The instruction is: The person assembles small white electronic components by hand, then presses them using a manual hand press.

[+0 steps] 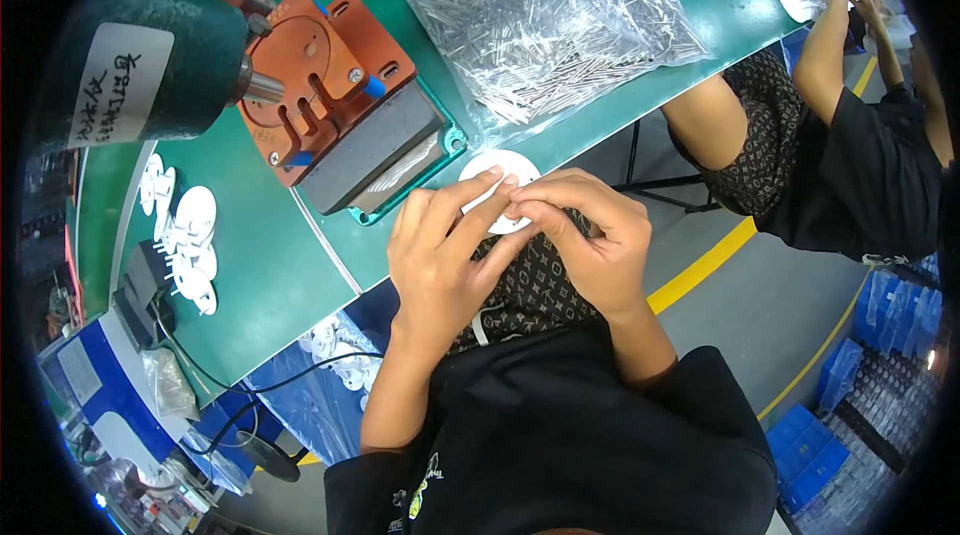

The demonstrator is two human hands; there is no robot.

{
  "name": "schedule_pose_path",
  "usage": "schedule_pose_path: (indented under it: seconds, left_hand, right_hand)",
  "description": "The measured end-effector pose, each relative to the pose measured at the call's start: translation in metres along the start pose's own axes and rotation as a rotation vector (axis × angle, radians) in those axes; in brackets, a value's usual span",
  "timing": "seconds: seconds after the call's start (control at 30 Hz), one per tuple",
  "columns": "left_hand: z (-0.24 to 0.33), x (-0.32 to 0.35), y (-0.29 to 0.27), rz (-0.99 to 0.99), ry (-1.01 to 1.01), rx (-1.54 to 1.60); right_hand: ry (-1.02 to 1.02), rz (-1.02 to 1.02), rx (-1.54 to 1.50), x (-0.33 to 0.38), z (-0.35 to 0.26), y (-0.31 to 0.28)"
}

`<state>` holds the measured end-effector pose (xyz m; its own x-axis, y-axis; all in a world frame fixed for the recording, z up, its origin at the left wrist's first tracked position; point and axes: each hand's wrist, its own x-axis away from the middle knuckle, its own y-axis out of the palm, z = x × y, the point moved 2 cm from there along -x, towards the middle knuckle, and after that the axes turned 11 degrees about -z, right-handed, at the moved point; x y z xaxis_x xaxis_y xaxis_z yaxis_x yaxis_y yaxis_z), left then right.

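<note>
Both my hands hold a white round plastic disc [497,169] just off the green table's near edge, above my lap. My left hand [440,255] grips the disc from the left, fingers laid across its face. My right hand [590,235] pinches its lower right rim with fingertips together. Whether a pin sits between the fingers is hidden. An orange fixture on a grey block [335,100] stands just left of the disc. A big clear bag of thin metal pins [540,15] lies beyond it.
A dark green press [130,65] stands at far left. Several white discs with pins [190,245] lie on the green table [260,275] there. Another person [850,125] sits at the right. More white discs fill a blue bag [335,350] below the table. Blue crates [860,405] stand on the floor.
</note>
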<state>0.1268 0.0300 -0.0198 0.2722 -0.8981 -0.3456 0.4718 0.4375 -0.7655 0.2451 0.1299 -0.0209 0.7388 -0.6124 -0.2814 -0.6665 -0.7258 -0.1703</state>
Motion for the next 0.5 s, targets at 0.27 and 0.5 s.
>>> schedule_pose_path:
  seconds: [0.27,0.5]
  left_hand:
    - [0.0022,0.0008,-0.0003,-0.029,-0.022,0.013]
    - [0.0023,0.0011,-0.0008,-0.031,-0.024,0.007]
  right_hand:
    - [-0.082,-0.031,0.135,-0.0010,-0.0033,-0.0014]
    - [-0.143,-0.011,0.207,-0.0004,-0.0032,0.0018]
